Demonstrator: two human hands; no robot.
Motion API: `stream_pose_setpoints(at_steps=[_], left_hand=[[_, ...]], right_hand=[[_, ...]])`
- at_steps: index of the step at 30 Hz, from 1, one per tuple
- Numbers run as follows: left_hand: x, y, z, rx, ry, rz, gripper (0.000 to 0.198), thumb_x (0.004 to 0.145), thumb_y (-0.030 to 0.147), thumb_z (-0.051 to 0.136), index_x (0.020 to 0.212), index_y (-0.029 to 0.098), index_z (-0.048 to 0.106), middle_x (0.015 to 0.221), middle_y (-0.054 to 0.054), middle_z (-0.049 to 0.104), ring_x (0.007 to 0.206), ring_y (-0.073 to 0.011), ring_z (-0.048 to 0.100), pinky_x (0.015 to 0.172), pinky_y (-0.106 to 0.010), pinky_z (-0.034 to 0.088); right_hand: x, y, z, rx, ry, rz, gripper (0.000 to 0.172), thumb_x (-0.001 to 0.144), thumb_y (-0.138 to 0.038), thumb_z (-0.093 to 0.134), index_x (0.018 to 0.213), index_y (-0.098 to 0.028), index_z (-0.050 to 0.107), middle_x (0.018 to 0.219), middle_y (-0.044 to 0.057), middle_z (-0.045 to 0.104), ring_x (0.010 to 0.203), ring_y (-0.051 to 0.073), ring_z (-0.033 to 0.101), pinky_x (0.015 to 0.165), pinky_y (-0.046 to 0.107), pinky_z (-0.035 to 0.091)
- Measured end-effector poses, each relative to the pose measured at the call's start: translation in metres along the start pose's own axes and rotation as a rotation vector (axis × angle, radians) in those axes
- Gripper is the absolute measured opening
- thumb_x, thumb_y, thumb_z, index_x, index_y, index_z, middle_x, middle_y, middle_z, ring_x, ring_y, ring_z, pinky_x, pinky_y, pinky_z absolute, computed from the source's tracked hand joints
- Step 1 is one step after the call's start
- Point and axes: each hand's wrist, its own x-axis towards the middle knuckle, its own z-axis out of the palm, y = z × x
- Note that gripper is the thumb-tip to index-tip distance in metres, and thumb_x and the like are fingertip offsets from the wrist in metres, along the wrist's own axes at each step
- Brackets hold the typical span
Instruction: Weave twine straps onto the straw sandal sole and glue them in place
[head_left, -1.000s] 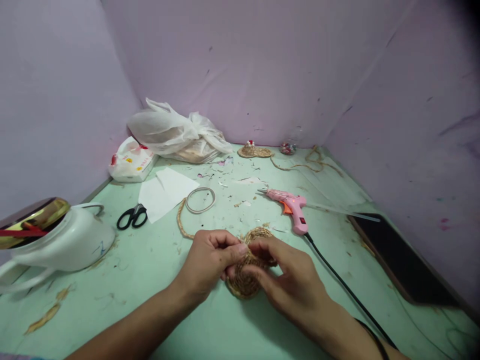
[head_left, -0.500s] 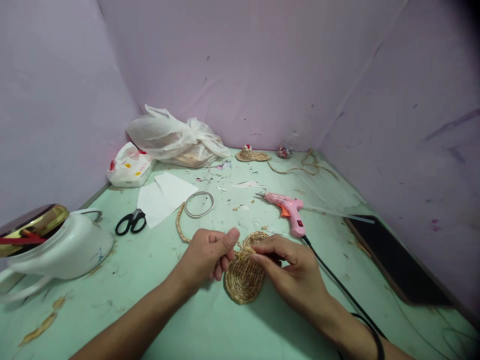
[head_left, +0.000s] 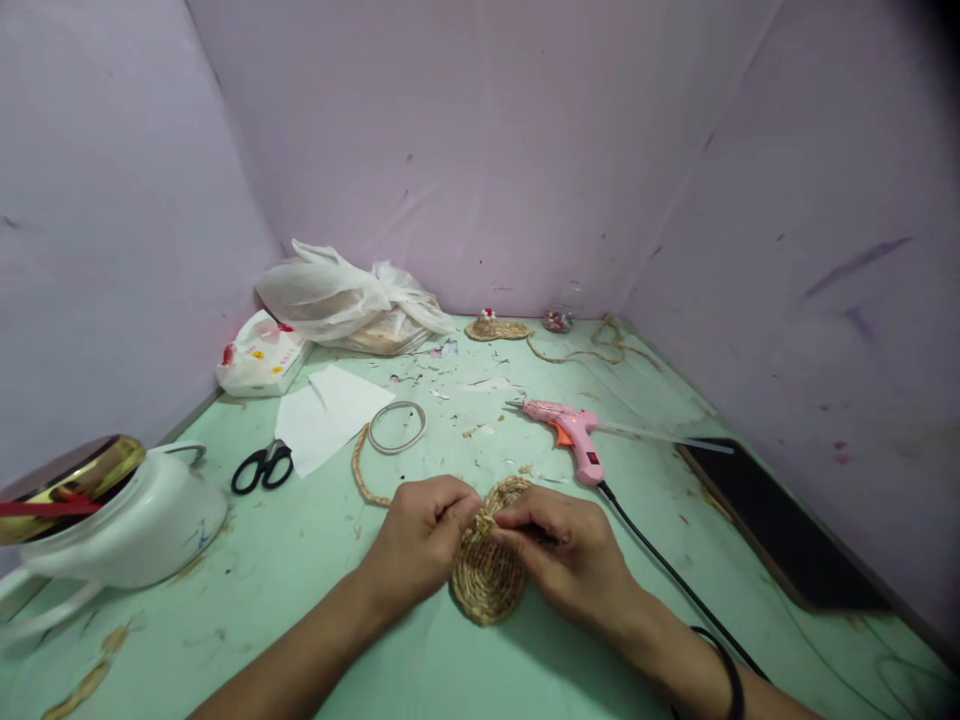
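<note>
A tan woven straw sole (head_left: 487, 585), shaped like a small slipper base, lies on the green table between my hands. My left hand (head_left: 427, 530) is closed, thumb and forefinger pinching the braided straw cord above the sole. From the other side my right hand (head_left: 574, 545) pinches the same cord, its fingertips almost meeting the left ones. Part of the braided straw cord (head_left: 361, 470) trails out behind my left hand toward a silvery ring (head_left: 397, 428). The fingers hide just where the cord meets the sole.
A pink glue gun (head_left: 566, 430) with a black cable lies to the right, near a dark flat tray (head_left: 787, 530). Black-handled scissors (head_left: 262, 467), white paper (head_left: 330, 415) and a white pot (head_left: 142, 515) are on the left. A finished-looking straw slipper (head_left: 496, 329) sits at the back.
My left hand has closed in on the cord, thumb now bent down into a pinch. Both hands' fingertips are nearer each other; the view has tipped slightly upward.
</note>
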Motion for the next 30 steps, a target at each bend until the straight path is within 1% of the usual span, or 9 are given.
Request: stream_pose_setpoints(at_steps=[3,6,8,10,13,17,24,27,30], left_hand=[[0.004,-0.001,-0.001,-0.124,0.011,-0.166,0.029,0.078,0.029,0.049,0.053,0.014,0.053,0.044,0.004,0.041,0.044,-0.008,0.036,0.045,-0.02,0.029],[0.007,-0.005,-0.006,-0.193,0.141,-0.305,0.04,0.075,0.039,0.052,0.044,0.015,0.046,0.038,0.005,0.035,0.039,-0.0066,0.03,0.04,-0.021,0.024],[0.008,-0.008,-0.012,-0.262,0.221,-0.382,0.046,0.078,0.047,0.047,0.045,0.015,0.048,0.037,0.005,0.037,0.036,-0.0068,0.032,0.038,-0.021,0.024],[0.01,-0.009,-0.017,-0.327,0.212,-0.352,0.041,0.078,0.048,0.048,0.057,0.013,0.057,0.045,0.002,0.047,0.04,-0.0081,0.04,0.041,-0.021,0.029],[0.011,-0.004,-0.019,-0.362,0.051,-0.19,0.026,0.071,0.037,0.06,0.079,0.012,0.064,0.066,-0.001,0.058,0.057,-0.0106,0.05,0.052,-0.021,0.038],[0.011,0.002,-0.013,-0.324,-0.056,-0.174,0.017,0.07,0.028,0.061,0.073,0.012,0.064,0.067,-0.001,0.057,0.06,-0.0103,0.048,0.056,-0.022,0.038],[0.007,-0.009,-0.009,-0.205,0.038,-0.249,0.027,0.075,0.031,0.054,0.055,0.014,0.05,0.047,0.005,0.04,0.046,-0.0066,0.033,0.045,-0.02,0.027],[0.006,-0.012,-0.008,-0.303,0.015,-0.279,0.03,0.078,0.036,0.052,0.057,0.015,0.05,0.046,0.005,0.042,0.044,-0.0066,0.035,0.044,-0.019,0.028],[0.007,-0.013,-0.007,-0.369,0.014,-0.307,0.032,0.081,0.041,0.047,0.068,0.014,0.059,0.053,0.002,0.05,0.045,-0.0078,0.042,0.044,-0.02,0.031]], right_hand=[[0.001,-0.001,-0.002,0.0,-0.01,0.029,0.006,0.072,-0.013,0.061,0.069,-0.017,0.063,0.06,0.001,0.062,0.055,0.013,0.056,0.052,0.023,0.042],[0.002,-0.002,-0.003,0.033,-0.01,0.089,0.006,0.071,-0.012,0.062,0.068,-0.017,0.063,0.063,0.001,0.064,0.057,0.012,0.057,0.053,0.023,0.043],[0.003,-0.002,-0.004,0.059,0.001,0.132,0.005,0.071,-0.013,0.063,0.068,-0.017,0.064,0.065,0.001,0.065,0.057,0.012,0.058,0.053,0.023,0.043],[0.003,-0.001,-0.005,0.074,0.01,0.159,0.004,0.071,-0.014,0.064,0.069,-0.017,0.065,0.064,0.001,0.065,0.057,0.012,0.058,0.053,0.023,0.043],[0.004,-0.001,-0.005,0.095,0.003,0.162,0.003,0.071,-0.016,0.065,0.071,-0.018,0.067,0.066,0.001,0.067,0.059,0.013,0.059,0.054,0.024,0.044],[0.004,0.0,-0.005,0.098,-0.01,0.192,0.005,0.073,-0.018,0.064,0.074,-0.018,0.069,0.069,0.003,0.068,0.062,0.014,0.061,0.057,0.026,0.046],[0.004,0.0,-0.007,0.033,-0.061,0.195,0.02,0.077,-0.02,0.059,0.096,-0.019,0.066,0.079,0.003,0.07,0.069,0.014,0.062,0.061,0.026,0.048],[0.005,-0.002,-0.011,0.01,-0.11,0.192,0.02,0.078,-0.017,0.056,0.095,-0.021,0.067,0.086,0.002,0.07,0.075,0.015,0.063,0.068,0.028,0.048],[0.007,-0.004,-0.013,0.016,-0.141,0.196,0.018,0.079,-0.016,0.054,0.089,-0.021,0.068,0.086,0.002,0.07,0.075,0.016,0.063,0.068,0.029,0.049]])
